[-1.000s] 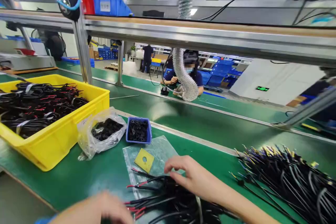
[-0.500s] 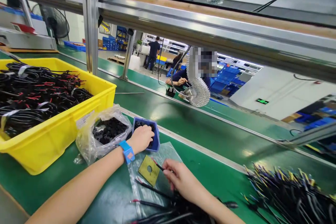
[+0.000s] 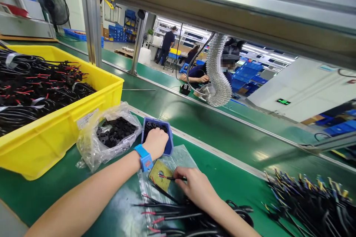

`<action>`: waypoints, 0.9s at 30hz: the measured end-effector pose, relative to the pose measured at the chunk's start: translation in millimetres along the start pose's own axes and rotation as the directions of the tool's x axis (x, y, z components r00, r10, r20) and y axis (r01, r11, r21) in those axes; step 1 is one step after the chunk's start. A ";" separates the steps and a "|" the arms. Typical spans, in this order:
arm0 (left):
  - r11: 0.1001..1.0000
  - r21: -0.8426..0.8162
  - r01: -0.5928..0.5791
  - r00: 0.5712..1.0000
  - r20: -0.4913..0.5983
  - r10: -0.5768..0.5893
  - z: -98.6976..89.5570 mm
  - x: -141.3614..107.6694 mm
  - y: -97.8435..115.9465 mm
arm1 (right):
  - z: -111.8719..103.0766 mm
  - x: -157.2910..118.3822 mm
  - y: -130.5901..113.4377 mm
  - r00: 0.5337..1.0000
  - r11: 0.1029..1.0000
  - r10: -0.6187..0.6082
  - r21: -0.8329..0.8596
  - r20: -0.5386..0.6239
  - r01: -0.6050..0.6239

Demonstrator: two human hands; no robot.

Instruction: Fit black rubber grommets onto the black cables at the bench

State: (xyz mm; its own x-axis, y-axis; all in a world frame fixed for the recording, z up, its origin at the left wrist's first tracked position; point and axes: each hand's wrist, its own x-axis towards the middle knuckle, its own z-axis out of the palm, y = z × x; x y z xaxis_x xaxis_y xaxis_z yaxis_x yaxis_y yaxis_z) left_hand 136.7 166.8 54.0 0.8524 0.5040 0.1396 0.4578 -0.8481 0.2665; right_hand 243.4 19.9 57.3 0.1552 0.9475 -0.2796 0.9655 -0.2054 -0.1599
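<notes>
My left hand (image 3: 157,141), with a blue wrist strap (image 3: 144,157), reaches into a small blue bin (image 3: 170,149) of small black parts (image 3: 151,125). Its fingers curl downward, and the tips are hidden. Between the thumb and fingers of my right hand (image 3: 191,183) is a black cable (image 3: 172,178). The cable's thin red and black wire ends lie over the hole of a square yellowish pad (image 3: 158,168). More black cables (image 3: 178,214) with red ends lie under and beside my right wrist, on a clear plastic bag (image 3: 182,155).
A yellow crate (image 3: 105,100) full of bundled cables stands at left. Beside it is an open plastic bag (image 3: 91,148) of black parts. A heap of cables (image 3: 319,207) lies at right. A flexible duct (image 3: 217,70) hangs beyond the frame rail, near a co-worker (image 3: 198,72).
My right hand has brought the cable's wire ends from the pad's upper edge down over its hole. My left hand stays in the blue bin, more curled. The view has tilted down.
</notes>
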 end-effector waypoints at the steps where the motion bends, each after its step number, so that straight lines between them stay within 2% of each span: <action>1: 1.000 -0.003 -0.007 1.000 -0.011 0.007 0.2 -2.1 -0.5 | -0.5 1.5 -0.5 1.000 1.000 -0.012 -0.004 0.001 0.012; 8: 0.999 -0.018 -0.037 0.997 -0.062 0.035 -4.7 -31.0 -9.8 | -2.2 7.3 2.5 0.998 0.998 -0.055 -0.028 0.037 0.056; 10: 0.992 -0.049 -0.116 0.991 -0.070 0.113 -8.5 -44.7 -10.8 | -1.1 6.2 3.6 0.998 0.998 -0.048 -0.041 0.041 0.050; 14: 0.945 -0.113 -0.307 0.952 -0.037 0.305 -12.2 -79.8 -12.4 | 1.7 5.6 4.0 0.998 0.997 -0.040 -0.065 0.041 0.043; 17: 0.930 -0.126 -0.346 0.937 0.011 0.350 -3.7 -101.4 -19.0 | 1.1 5.6 2.9 0.999 0.997 -0.036 -0.068 0.033 0.038; 19: 0.916 -0.190 -0.355 0.933 -0.007 0.360 5.8 -109.2 -24.3 | -0.8 3.5 1.6 0.999 0.997 -0.029 -0.064 0.018 0.030; 21: 0.919 -0.276 -0.282 0.959 -0.054 0.279 14.2 -112.0 -27.1 | -2.7 -0.9 0.0 1.000 0.998 -0.020 -0.057 -0.002 0.020; 23: 0.942 -0.316 -0.116 0.993 -0.048 0.107 18.3 -111.7 -25.7 | -3.0 -6.9 -1.5 0.999 1.000 -0.014 -0.022 -0.030 0.014; 25: 0.955 -0.294 0.045 0.999 0.021 -0.041 17.6 -110.0 -21.1 | -1.4 -13.5 -2.6 0.997 0.999 -0.014 0.040 -0.072 0.017; 27: 0.959 -0.255 0.122 0.989 0.113 -0.096 13.5 -107.8 -15.5 | 1.0 -19.5 -3.5 0.992 0.994 -0.009 0.111 -0.122 0.023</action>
State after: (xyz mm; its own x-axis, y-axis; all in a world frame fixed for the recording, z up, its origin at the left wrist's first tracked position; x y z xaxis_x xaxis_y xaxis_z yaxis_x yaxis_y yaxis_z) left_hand 41.2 123.4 22.0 0.8277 0.5611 0.0050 0.4785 -0.7104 0.5161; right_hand 236.7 1.8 62.3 0.1706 0.9722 -0.1603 0.9396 -0.2095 -0.2705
